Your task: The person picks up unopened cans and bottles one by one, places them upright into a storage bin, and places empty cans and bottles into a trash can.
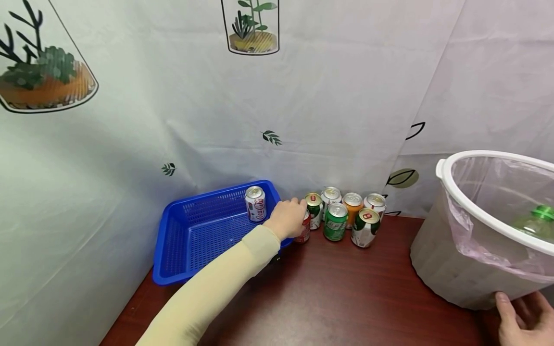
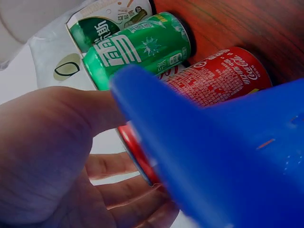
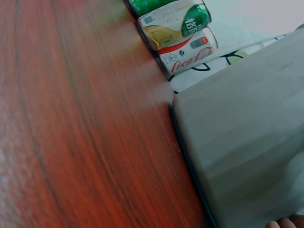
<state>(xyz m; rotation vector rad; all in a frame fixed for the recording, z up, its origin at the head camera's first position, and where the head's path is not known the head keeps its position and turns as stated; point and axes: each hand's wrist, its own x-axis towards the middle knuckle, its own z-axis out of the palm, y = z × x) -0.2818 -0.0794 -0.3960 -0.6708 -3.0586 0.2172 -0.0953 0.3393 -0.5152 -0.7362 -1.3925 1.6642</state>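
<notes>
My left hand (image 1: 287, 218) reaches past the right end of a blue plastic basket (image 1: 173, 281) and grips a red Coca-Cola can (image 1: 305, 230) at its upper part. In the left wrist view the thumb and fingers (image 2: 126, 194) lie on either side of that can, partly hidden by the blurred basket rim. A white Coca-Cola can (image 1: 256, 206) stands upright inside the basket. On the right, my right hand (image 1: 525, 322) holds the lower edge of a grey trash bin (image 1: 437, 259), its thumb against the wall and its fingers curled; only fingertips show in the right wrist view.
Several upright cans stand close together along the back: a green can (image 1: 335, 223), an orange can (image 1: 352, 209) and a green-and-white can (image 1: 366, 230) among them. Inside the bin's pink liner lies a green-capped bottle (image 1: 538, 223). A patterned curtain (image 1: 329, 120) hangs behind the brown table (image 1: 329, 288).
</notes>
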